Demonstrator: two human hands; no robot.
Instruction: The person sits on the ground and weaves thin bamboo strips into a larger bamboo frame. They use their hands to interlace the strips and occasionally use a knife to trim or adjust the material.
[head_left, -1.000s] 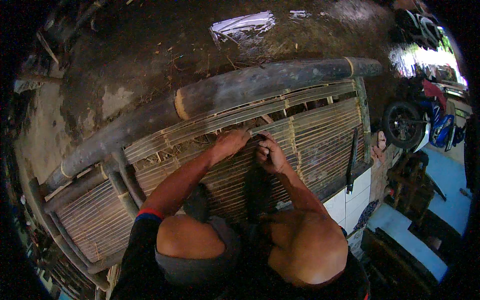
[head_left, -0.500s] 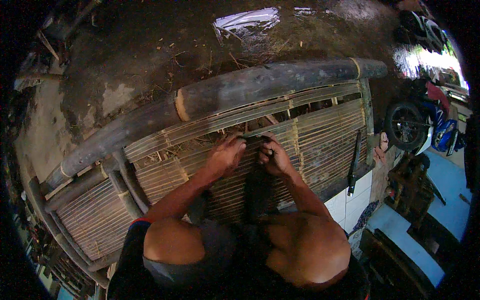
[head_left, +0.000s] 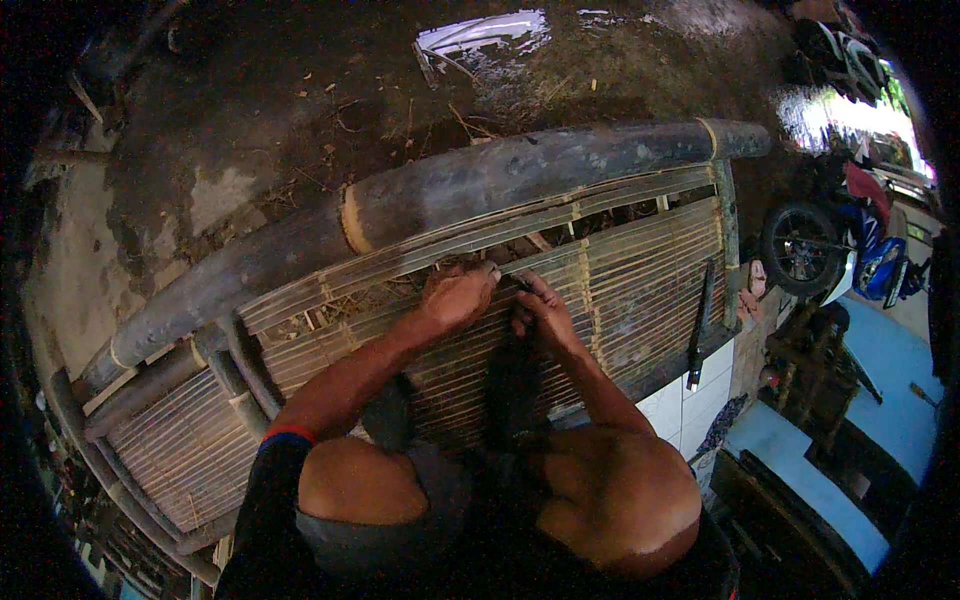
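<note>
Beneath my arms stretches a bamboo bench whose seat is made of thin, light bamboo slats (head_left: 655, 265). Along its far side lies a thick dark bamboo pole (head_left: 520, 172). My left hand (head_left: 460, 297) is closed at a gap in the slats, thumb and fingers pinched on the edge of a bamboo slat (head_left: 515, 267). Just to its right, my right hand (head_left: 543, 308) has its fingers curled at the same edge. Something small and dark shows at its fingertips, too unclear to name. Shadow and the fingers hide part of the contact.
A long, dark, narrow tool (head_left: 702, 325) lies across the bench's right end. White tiles (head_left: 690, 400) border the near right side. Beyond stand a motorbike wheel (head_left: 803, 247) and blue bodywork (head_left: 882, 265). Dirt ground (head_left: 260, 120) with twigs spreads past the pole.
My right hand's fingers have loosened slightly and reach more forward. My left hand has shifted a little while staying at the slat edge. The whole view has moved slightly.
</note>
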